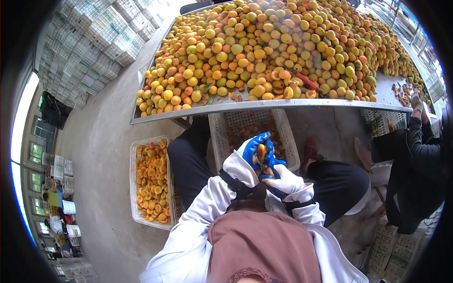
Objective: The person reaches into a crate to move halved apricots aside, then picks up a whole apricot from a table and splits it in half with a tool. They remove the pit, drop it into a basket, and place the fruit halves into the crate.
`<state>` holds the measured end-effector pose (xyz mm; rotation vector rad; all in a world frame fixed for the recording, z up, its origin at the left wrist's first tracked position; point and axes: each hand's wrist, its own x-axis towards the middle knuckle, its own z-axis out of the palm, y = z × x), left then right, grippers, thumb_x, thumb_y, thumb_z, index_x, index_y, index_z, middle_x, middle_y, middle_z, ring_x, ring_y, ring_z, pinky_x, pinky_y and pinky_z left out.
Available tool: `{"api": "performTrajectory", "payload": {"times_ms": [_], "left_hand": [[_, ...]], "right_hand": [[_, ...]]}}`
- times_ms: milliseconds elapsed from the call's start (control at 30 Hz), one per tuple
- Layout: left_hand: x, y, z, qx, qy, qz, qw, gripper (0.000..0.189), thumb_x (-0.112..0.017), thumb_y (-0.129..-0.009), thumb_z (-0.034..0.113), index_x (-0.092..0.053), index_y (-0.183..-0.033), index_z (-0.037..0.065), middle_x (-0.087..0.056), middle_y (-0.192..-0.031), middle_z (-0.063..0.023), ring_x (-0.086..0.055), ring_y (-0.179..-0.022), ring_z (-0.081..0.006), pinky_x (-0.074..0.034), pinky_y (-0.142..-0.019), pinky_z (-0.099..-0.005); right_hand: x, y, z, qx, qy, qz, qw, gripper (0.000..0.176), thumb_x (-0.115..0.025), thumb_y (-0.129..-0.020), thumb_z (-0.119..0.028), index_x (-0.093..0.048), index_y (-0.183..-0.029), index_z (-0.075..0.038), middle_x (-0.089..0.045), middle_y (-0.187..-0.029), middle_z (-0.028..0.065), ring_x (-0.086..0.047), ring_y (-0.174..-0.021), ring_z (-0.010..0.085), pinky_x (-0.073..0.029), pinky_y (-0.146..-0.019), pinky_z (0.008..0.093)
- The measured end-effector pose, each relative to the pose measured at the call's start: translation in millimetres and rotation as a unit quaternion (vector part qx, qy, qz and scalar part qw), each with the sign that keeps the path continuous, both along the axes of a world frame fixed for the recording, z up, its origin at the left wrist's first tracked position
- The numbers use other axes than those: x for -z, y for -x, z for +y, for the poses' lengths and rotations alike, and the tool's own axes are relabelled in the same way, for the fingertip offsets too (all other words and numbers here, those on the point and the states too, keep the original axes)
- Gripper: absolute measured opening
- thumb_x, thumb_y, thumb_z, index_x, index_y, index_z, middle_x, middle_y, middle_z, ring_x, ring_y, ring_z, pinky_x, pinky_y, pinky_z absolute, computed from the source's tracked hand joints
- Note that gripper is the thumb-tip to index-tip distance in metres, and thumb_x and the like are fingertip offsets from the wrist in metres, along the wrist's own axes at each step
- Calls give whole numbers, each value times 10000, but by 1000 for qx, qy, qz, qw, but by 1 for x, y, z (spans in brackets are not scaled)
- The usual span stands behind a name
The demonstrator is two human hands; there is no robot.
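My left hand (pixel 257 150), in a blue-coated work glove, is closed around a yellow-orange apricot (pixel 261 151) above my lap. Just below and to the right, my right hand (pixel 283 180) wears a similar glove with a white back. Its fingers are curled close against the left hand, and what they grip is hidden. Under both hands stands a white plastic crate (pixel 289 137) with brownish scraps in it. Left of my leg, another white crate (pixel 135 207) holds many halved apricots (pixel 152 184).
A metal-edged table (pixel 283 106) ahead is heaped with whole apricots (pixel 245 52). A red-handled tool (pixel 306 80) lies on the fruit. At the right sits another person (pixel 410 165) with a gloved hand at the table. Stacked crates (pixel 94 42) stand at the far left.
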<state>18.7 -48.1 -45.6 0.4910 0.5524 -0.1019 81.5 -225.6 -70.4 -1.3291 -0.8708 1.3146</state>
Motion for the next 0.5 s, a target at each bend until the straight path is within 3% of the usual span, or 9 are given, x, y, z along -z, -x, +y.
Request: {"api": "performTrajectory", "payload": {"times_ms": [167, 300, 367, 433, 500], "left_hand": [[6, -10, 7, 5, 92, -7, 996, 461, -532, -1019, 386, -617, -709, 55, -582, -620, -143, -605, -590, -336, -508, -903, -656], [-2, -8, 1, -103, 15, 7, 995, 427, -581, -988, 438, -663, -847, 44, -638, -704, -157, -687, -742, -404, -524, -876, -664], [2, -5, 3, -84, -20, -14, 996, 418, -593, -979, 457, -664, -898, 53, -662, -773, -160, -704, -823, -420, -551, -829, -633], [-8, -5, -3, -74, -98, 16, 992, 458, -551, -1010, 453, -639, -968, 6, -650, -779, -134, -703, -753, -335, -598, -729, -501], [-11, -4, -5, -68, -115, 11, 991, 474, -534, -1019, 457, -649, -969, 0, -662, -791, -135, -709, -760, -318, -602, -704, -464]], "right_hand": [[1, 4, 1, -28, -39, -31, 998, 454, -683, -902, -179, -578, -1301, 9, -642, -1152, 93, -578, -1054, 172, -465, -950, 324], [-6, 6, 2, 81, -18, 6, 997, 325, -671, -925, -163, -635, -1200, 7, -680, -996, 26, -590, -922, 101, -488, -856, 286], [-10, 8, 3, 124, -5, -32, 992, 302, -664, -934, -158, -642, -1191, -1, -685, -1003, 31, -596, -918, 102, -491, -858, 289], [-16, 8, 3, 131, -1, -25, 991, 297, -660, -937, -158, -644, -1187, 1, -688, -1008, 34, -600, -920, 103, -493, -858, 289], [-17, 8, 4, 138, 4, -18, 990, 291, -656, -941, -158, -646, -1184, 2, -691, -1013, 36, -605, -922, 104, -494, -859, 288]]}}
